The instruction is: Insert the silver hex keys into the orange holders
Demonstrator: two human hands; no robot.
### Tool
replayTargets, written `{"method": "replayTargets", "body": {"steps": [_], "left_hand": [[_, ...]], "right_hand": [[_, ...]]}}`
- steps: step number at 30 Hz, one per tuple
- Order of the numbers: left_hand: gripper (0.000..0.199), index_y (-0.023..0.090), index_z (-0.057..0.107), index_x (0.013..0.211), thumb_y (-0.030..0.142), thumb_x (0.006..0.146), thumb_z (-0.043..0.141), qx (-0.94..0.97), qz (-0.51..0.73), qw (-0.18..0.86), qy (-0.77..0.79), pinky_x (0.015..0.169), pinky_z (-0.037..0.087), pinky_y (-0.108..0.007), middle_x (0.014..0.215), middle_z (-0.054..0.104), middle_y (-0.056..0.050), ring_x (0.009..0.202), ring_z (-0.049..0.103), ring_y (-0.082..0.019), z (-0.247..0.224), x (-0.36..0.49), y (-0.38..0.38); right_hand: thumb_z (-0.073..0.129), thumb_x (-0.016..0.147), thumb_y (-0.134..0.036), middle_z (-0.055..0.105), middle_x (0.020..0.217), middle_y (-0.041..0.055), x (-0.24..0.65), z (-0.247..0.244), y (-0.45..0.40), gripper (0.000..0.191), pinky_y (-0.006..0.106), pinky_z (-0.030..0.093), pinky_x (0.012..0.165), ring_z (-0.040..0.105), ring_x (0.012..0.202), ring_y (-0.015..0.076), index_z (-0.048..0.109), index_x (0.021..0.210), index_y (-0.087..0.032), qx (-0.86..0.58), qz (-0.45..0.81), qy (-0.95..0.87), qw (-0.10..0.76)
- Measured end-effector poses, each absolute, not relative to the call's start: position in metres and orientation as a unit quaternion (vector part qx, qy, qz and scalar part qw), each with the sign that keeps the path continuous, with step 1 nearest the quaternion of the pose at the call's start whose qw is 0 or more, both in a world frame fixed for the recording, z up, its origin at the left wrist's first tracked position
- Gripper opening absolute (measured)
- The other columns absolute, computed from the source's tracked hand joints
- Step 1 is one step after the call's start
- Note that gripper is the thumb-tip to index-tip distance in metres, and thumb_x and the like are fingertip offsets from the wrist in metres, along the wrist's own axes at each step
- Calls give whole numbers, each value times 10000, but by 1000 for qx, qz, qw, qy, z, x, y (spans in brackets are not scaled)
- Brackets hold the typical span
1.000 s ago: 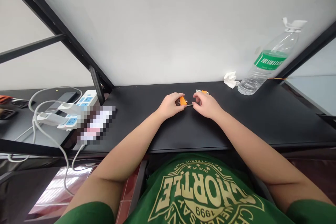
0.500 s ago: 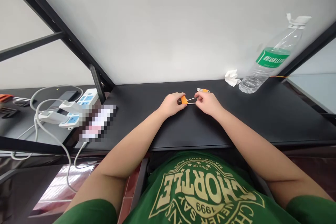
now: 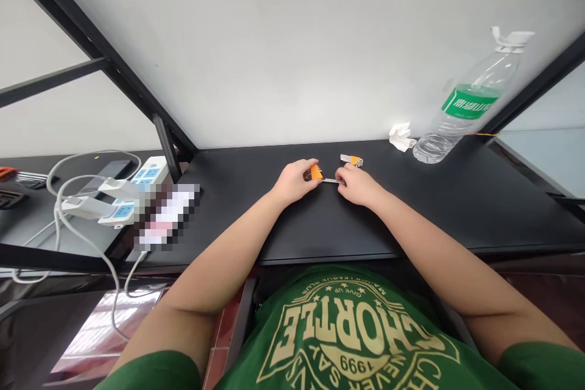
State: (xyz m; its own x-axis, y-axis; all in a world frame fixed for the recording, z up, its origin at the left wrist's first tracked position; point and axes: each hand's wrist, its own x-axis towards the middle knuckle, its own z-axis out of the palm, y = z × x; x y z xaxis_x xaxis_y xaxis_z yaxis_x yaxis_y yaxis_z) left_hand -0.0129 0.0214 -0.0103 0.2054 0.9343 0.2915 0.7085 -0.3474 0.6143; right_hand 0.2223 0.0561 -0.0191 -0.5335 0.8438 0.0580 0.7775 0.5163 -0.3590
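My left hand [image 3: 293, 183] is closed on an orange hex key holder [image 3: 316, 172], gripped between thumb and fingers. A thin metal hex key [image 3: 331, 181] spans the gap from the holder's lower edge to my right hand [image 3: 357, 185], whose thumb and fingers pinch its other end. Whether that end is one key or two close together is hard to tell. Just behind my right hand a second orange-held hex key set [image 3: 351, 160] lies on the black tabletop [image 3: 329, 225], apart from the fingers.
A clear bottle [image 3: 459, 119] with a green label stands at the back right beside a crumpled tissue [image 3: 401, 136]. To the left lie a blurred-out phone [image 3: 169, 216], a power strip [image 3: 148, 180] with white cables, and more tools [image 3: 30, 179] on the neighbouring table.
Before, two rods ran apart at an angle between my hands; now they form a single line low down. My right hand has moved slightly lower and toward me, uncovering more of the set behind it.
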Motion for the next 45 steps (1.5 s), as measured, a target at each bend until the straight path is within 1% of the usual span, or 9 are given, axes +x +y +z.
{"method": "replayTargets", "body": {"steps": [7, 12, 15, 22, 24, 27, 35, 38, 45], "left_hand": [[553, 207, 656, 1353, 350, 829, 761, 775, 324, 181, 511, 915, 569, -338, 1120, 732, -48, 941, 686, -192, -12, -8, 19], [470, 219, 681, 1298, 316, 841, 732, 798, 312, 174, 485, 875, 550, -320, 1053, 726, -32, 895, 670, -181, -7, -2, 15], [447, 240, 684, 1286, 293, 843, 707, 802, 295, 171, 490, 883, 553, -323, 1074, 727, -31, 918, 674, -188, -6, -3, 16], [527, 233, 659, 1345, 319, 829, 721, 772, 275, 162, 550, 911, 572, -344, 1157, 728, -48, 941, 680, -203, -14, -19, 26], [525, 233, 660, 1343, 329, 831, 723, 770, 281, 169, 548, 911, 575, -341, 1168, 728, -46, 945, 682, -200, -15, -20, 26], [525, 230, 661, 1343, 342, 835, 730, 772, 289, 172, 540, 903, 577, -340, 1156, 729, -44, 926, 682, -193, -15, -19, 26], [545, 223, 656, 1352, 325, 825, 754, 772, 304, 179, 529, 924, 586, -355, 1151, 729, -45, 934, 684, -194, -17, -17, 26], [549, 220, 646, 1368, 316, 837, 746, 779, 313, 186, 510, 919, 590, -347, 1156, 724, -51, 928, 685, -187, -16, -14, 24], [522, 206, 653, 1358, 330, 859, 743, 802, 332, 191, 458, 946, 572, -342, 1173, 734, -61, 999, 697, -197, -10, -3, 17]], "right_hand": [[563, 906, -230, 634, 1122, 69, 221, -14, 48, 157, 295, 451, 758, 590, 824, 168, 613, 1053, -214, -432, 186, -858, 205], [507, 928, -225, 662, 967, 43, 209, -9, 39, 77, 269, 439, 746, 579, 802, 158, 571, 965, -204, -364, 226, -861, 274], [513, 877, -181, 666, 915, 25, 207, -9, 40, 151, 267, 430, 724, 574, 763, 153, 587, 1006, -208, -387, 227, -849, 278], [557, 840, -173, 650, 809, 23, 232, -9, 65, 108, 301, 419, 728, 588, 798, 184, 637, 901, -211, -519, 196, -811, 189], [601, 887, -286, 662, 875, 45, 237, -10, 68, 88, 306, 419, 727, 593, 841, 194, 643, 902, -210, -519, 192, -819, 150], [649, 900, -465, 659, 991, 67, 235, -11, 64, 260, 300, 409, 697, 589, 836, 191, 633, 959, -212, -498, 184, -840, 111], [583, 902, -275, 610, 1041, 68, 228, -15, 56, 102, 292, 413, 721, 569, 804, 165, 602, 975, -206, -463, 154, -868, 91], [604, 892, -296, 616, 1049, 69, 230, -14, 56, 129, 293, 416, 728, 572, 817, 169, 610, 986, -208, -436, 169, -875, 123], [586, 875, -265, 650, 913, 37, 213, -8, 48, 93, 285, 437, 715, 582, 783, 162, 553, 936, -202, -355, 270, -841, 307]]}}
